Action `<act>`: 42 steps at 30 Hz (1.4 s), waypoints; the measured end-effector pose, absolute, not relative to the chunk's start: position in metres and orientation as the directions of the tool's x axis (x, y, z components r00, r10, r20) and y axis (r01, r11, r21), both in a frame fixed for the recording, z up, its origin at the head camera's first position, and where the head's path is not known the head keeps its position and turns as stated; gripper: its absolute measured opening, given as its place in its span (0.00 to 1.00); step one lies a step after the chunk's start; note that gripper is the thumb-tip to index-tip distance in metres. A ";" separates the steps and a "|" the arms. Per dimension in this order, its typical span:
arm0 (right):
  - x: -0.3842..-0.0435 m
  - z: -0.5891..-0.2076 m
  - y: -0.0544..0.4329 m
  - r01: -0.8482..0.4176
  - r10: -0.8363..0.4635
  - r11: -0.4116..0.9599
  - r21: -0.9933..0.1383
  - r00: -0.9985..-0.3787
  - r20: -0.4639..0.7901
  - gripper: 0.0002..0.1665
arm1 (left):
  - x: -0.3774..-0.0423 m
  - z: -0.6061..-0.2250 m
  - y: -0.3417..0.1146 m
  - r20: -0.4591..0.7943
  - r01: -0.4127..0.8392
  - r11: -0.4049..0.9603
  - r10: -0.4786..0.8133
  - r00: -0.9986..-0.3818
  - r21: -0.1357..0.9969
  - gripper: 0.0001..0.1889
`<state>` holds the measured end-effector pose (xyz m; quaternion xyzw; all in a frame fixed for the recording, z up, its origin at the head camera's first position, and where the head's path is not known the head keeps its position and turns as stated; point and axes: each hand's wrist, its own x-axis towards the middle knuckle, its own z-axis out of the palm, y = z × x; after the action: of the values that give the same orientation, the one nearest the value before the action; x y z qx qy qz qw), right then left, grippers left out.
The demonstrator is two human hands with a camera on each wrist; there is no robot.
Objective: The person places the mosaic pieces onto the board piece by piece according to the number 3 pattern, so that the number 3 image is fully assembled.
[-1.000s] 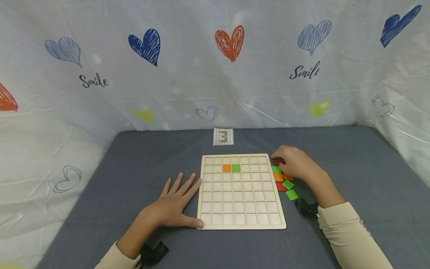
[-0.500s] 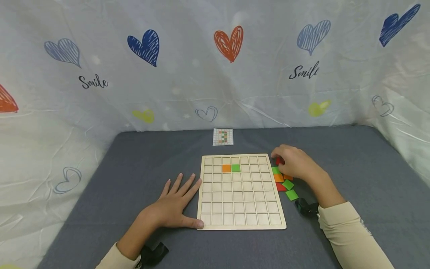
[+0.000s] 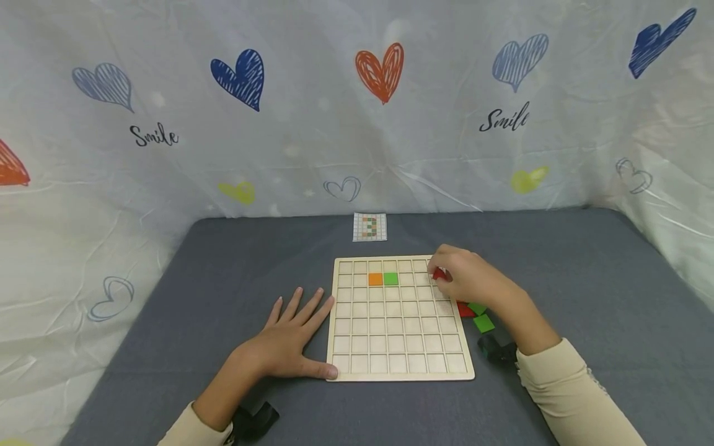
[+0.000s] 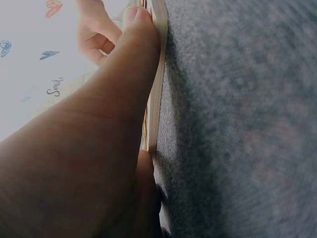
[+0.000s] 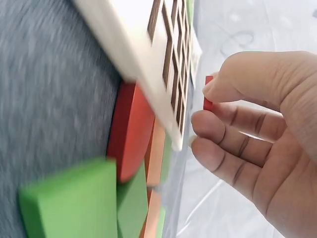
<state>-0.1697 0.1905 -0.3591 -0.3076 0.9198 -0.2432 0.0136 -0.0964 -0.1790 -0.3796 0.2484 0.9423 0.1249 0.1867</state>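
A wooden grid board (image 3: 398, 365) lies on the grey cloth, with an orange tile (image 3: 375, 279) and a green tile (image 3: 391, 279) side by side in its second row. My right hand (image 3: 474, 275) pinches a red tile (image 5: 208, 93) between thumb and fingertips, above the board's upper right part. Spread flat on the cloth, my left hand (image 3: 290, 347) touches the board's left edge, its thumb on the lower left corner. Beside the right edge lie loose tiles: a red tile (image 3: 465, 310), a green tile (image 3: 483, 323) and others partly hidden under the right hand.
Behind the board lies a small printed card (image 3: 370, 227) with a coloured grid pattern. Grey cloth (image 3: 268, 248) covers the table. At the back hangs a pale curtain (image 3: 312, 136) with hearts and lettering. Each wrist wears a black band.
From the tile pile, my right hand has moved left over the board's edge, carrying the red tile. My left hand has stayed in place.
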 end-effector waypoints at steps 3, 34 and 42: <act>-0.170 -0.362 0.184 -0.574 -0.590 0.681 -0.454 -0.798 0.124 0.15 | -0.096 -0.379 -0.179 -0.285 0.426 0.843 0.518 -0.807 0.328 0.63; -0.175 -0.364 0.151 -0.654 -0.660 0.656 -0.378 -0.739 0.133 0.17 | -0.098 -0.383 -0.179 -0.281 0.425 0.842 0.519 -0.807 0.331 0.64; -0.178 -0.361 0.144 -0.642 -0.656 0.675 -0.364 -0.748 0.104 0.14 | -0.097 -0.383 -0.180 -0.280 0.425 0.838 0.522 -0.806 0.342 0.64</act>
<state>-0.1783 0.1440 -0.3605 -0.3548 0.9148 -0.1921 0.0177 -0.0970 -0.1796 -0.3826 0.2516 0.9409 0.1324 0.1842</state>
